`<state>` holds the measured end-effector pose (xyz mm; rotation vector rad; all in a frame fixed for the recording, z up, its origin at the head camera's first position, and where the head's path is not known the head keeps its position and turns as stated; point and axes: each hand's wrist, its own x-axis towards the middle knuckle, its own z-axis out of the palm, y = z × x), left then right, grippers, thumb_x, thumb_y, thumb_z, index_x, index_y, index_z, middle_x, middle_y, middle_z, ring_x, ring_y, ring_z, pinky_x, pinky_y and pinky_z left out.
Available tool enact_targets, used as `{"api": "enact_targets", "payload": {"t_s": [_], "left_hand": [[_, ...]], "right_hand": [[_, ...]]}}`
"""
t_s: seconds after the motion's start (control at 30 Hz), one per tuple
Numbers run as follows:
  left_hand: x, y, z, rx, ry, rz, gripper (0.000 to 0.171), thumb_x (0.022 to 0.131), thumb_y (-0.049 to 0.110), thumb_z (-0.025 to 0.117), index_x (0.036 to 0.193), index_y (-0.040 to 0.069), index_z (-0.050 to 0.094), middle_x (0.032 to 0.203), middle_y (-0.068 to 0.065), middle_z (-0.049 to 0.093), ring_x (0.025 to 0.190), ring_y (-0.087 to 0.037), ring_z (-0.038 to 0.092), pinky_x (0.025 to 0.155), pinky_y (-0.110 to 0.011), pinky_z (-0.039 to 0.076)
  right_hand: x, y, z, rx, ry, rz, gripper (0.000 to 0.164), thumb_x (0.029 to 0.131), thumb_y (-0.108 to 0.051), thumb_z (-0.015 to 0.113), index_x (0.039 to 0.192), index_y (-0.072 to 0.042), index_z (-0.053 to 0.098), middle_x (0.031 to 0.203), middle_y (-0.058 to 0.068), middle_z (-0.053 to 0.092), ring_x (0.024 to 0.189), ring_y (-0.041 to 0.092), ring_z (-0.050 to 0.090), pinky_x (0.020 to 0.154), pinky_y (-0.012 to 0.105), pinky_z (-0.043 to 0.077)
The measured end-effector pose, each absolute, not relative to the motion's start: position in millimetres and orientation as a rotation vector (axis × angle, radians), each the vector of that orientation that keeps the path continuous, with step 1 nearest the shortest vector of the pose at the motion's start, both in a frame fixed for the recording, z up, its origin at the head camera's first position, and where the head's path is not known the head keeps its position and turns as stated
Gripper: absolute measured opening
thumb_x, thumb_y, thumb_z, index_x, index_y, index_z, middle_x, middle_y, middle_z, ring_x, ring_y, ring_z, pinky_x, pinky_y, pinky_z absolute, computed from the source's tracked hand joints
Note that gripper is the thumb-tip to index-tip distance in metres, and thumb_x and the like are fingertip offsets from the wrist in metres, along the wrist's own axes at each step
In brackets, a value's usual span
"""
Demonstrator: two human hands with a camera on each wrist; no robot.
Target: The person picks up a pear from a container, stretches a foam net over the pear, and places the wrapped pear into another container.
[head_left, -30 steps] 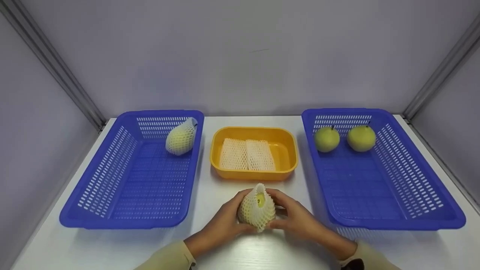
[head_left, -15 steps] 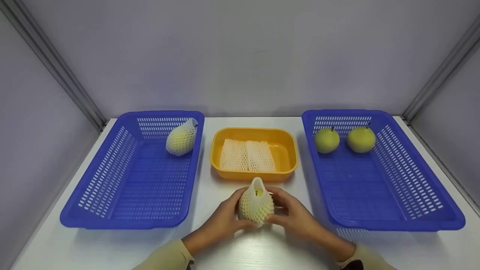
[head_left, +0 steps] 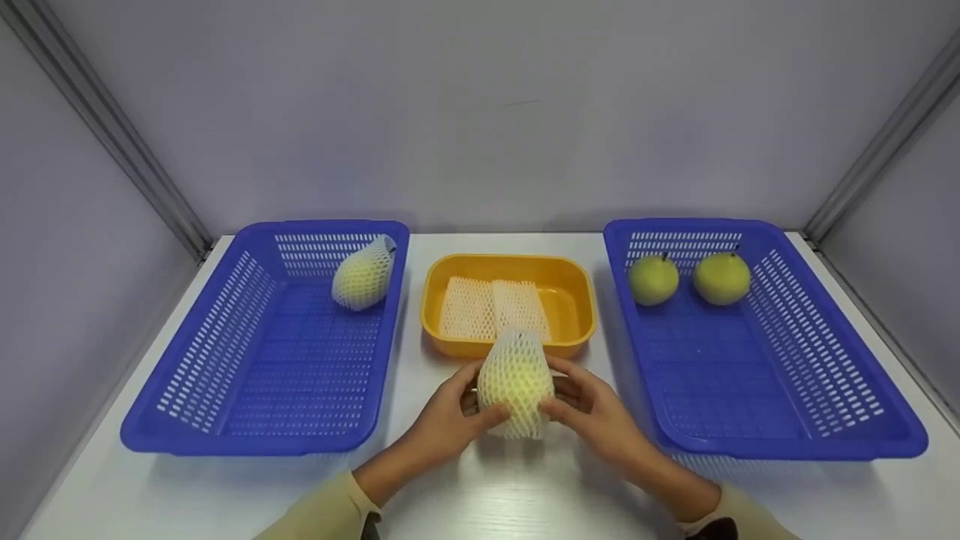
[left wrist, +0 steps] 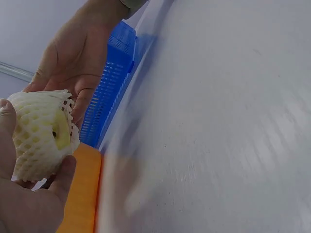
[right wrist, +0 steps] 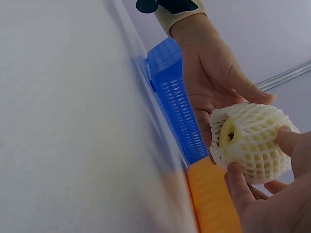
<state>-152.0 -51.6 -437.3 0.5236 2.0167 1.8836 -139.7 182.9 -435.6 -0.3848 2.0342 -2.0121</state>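
Observation:
Both hands hold a yellow-green pear in a white foam net sleeve, in front of the orange tub. My left hand grips its left side, thumb toward me and fingers around the far side. The right hand grips the opposite side the same way. The sleeve covers most of the pear, and its narrowed top leans away toward the tub. In the right wrist view, the pear's dark-centred bottom end shows through the sleeve's open lower end. The fingers behind the pear are partly hidden in the head view.
Two folded foam net sleeves lie in the orange tub. The left blue basket contains one sleeved pear; the right blue basket contains two bare pears. A grey wall stands behind the white table.
The hands have raised the sleeved pear slightly and tipped its top away from me. The stem end, visible through the sleeve opening before, is now turned toward the tub.

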Motion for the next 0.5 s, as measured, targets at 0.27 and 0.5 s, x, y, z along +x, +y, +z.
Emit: {"api": "enact_targets", "payload": {"t_s": [0.27,0.5], "left_hand": [[-152.3,-53.3,-440.1,0.522,2.002,1.897,0.087,0.093,0.039,0.072,0.154,-0.008,0.031,0.15,-0.024,0.047,0.137,-0.033,0.049,0.112,-0.037,0.043],[-150.8,-52.3,-439.6,0.504,2.041,1.892,0.082,0.093,0.038,0.073,0.152,-0.006,0.035,0.147,-0.021,0.05,0.135,-0.031,0.05,0.113,-0.038,0.042]], "right_hand": [[-137.8,180.8,-437.2,-0.354,2.009,-2.059,0.063,0.101,-0.016,0.066,0.151,0.009,0.037,0.137,0.025,0.055,0.115,0.023,0.063,0.092,0.033,0.056],[-136.2,179.6,-439.1,-0.391,1.945,-2.123,0.061,0.101,-0.01,0.063,0.151,0.01,0.035,0.136,0.02,0.054,0.115,0.022,0.063,0.094,0.035,0.056]]}}
